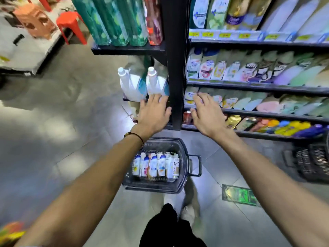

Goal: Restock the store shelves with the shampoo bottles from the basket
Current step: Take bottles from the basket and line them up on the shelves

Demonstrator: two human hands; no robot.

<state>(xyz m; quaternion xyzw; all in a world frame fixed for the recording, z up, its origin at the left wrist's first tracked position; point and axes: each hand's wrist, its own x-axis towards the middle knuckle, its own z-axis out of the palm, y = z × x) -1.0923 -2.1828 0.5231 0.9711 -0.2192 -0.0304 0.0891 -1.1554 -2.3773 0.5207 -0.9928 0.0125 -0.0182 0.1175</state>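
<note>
A: Your left hand (154,113) is stretched out flat, fingers spread wide, holding nothing. It hangs in front of the black shelf post (175,68), just below two white jugs (131,84).

B: Your right hand (207,114) is also wide open and empty, in front of the lower shelves (258,87). I cannot tell whether it touches them.

A: The shampoo bottles (156,166) lie in a row in the dark basket (185,154), which stands on the grey tiled floor (71,122) beneath your arms.

B: A second basket (313,164) stands to your right. A green sticker (239,194) lies on the floor, and there are red stools (70,22) at far left.
</note>
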